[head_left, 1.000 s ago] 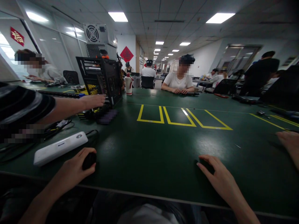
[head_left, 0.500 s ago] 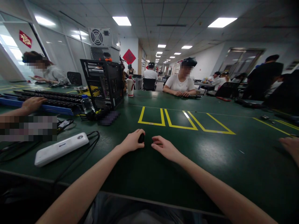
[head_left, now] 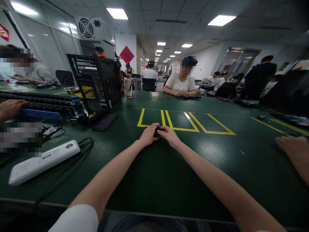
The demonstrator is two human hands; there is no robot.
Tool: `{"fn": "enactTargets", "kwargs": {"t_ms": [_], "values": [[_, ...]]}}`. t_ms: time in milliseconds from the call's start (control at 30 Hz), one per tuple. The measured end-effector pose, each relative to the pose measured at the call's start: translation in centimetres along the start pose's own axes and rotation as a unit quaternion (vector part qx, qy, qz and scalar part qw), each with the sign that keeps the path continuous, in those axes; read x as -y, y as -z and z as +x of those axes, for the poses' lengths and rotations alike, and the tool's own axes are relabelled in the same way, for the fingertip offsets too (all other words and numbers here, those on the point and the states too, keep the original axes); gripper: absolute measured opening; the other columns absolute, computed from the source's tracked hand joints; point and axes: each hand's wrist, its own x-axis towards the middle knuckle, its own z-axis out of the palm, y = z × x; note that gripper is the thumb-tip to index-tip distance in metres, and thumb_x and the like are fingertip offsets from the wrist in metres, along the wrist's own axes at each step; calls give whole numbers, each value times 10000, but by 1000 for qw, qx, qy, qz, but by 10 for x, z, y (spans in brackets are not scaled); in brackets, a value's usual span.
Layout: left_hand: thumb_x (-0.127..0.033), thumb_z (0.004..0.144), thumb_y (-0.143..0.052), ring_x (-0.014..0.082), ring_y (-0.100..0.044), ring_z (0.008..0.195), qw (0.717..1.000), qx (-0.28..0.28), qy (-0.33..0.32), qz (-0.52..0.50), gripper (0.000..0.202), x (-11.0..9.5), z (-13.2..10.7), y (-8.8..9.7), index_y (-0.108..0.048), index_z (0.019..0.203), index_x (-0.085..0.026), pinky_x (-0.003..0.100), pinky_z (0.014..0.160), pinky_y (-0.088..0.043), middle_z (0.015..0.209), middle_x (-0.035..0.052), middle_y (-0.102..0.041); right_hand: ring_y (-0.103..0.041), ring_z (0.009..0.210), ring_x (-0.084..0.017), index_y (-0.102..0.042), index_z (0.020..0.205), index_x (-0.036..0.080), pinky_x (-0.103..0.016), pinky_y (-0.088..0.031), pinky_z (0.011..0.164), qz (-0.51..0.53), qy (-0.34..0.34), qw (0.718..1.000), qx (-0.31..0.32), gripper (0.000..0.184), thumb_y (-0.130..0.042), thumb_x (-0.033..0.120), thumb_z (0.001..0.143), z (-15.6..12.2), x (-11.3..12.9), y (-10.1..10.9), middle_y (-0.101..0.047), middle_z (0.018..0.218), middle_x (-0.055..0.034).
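My left hand (head_left: 148, 135) is wrapped round a small black rounded object (head_left: 156, 131) just above the green table. Its kind cannot be made out, as fingers cover most of it. From the other side my right hand (head_left: 170, 136) meets the object, thumb and fingertips pinched against it. Both hands are together in front of the yellow tape outlines (head_left: 181, 129) on the table.
To the left lie a white power strip (head_left: 45, 161) with black cable, a water bottle (head_left: 78, 108) and an open black computer case (head_left: 96, 83). A white cup (head_left: 128, 87) stands behind. Other people's hands (head_left: 293, 151) rest at both sides; a person (head_left: 181, 84) sits opposite.
My right hand has closed in from the right and now touches the black object in my left hand. The view has swung slightly to the right.
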Motion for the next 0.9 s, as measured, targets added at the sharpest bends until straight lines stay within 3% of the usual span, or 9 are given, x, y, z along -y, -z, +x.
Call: {"fn": "enactTargets", "kwargs": {"t_ms": [133, 300, 700, 900], "values": [[-243, 648, -629, 231, -450, 1061, 995, 9, -89, -31, 612, 0, 0, 0, -316, 1171, -189, 382, 908, -367, 1162, 86, -425, -553, 945, -149, -532, 946, 163, -324, -445, 850, -38, 94, 995, 21, 264, -585, 246, 700, -3, -7, 14, -573, 1003, -38], [-195, 674, -596, 239, -427, 1089, 989, 5, -139, -41, 648, 8, -6, -1, -247, 1219, -195, 405, 927, -351, 1198, 103, -397, -527, 967, -167, -532, 896, 179, -337, -444, 845, -8, 130, 991, 22, 234, -606, 233, 681, -7, -16, 12, -565, 957, -32], [-257, 704, -564, 238, -446, 1032, 993, -2, -120, 19, 581, 9, -3, -4, -270, 1200, -187, 391, 870, -379, 1156, 96, -424, -539, 956, -149, -507, 943, 222, -330, -433, 885, 28, 143, 989, 27, 287, -609, 204, 676, -6, -25, 8, -530, 992, -7], [-296, 697, -568, 275, -421, 998, 993, -7, -78, 88, 579, 7, -4, -7, -293, 1200, -212, 449, 836, -343, 1157, 79, -453, -555, 918, -145, -506, 952, 215, -321, -455, 849, 40, 121, 992, 23, 300, -615, 254, 675, -10, -20, 6, -531, 1017, -20]]}}
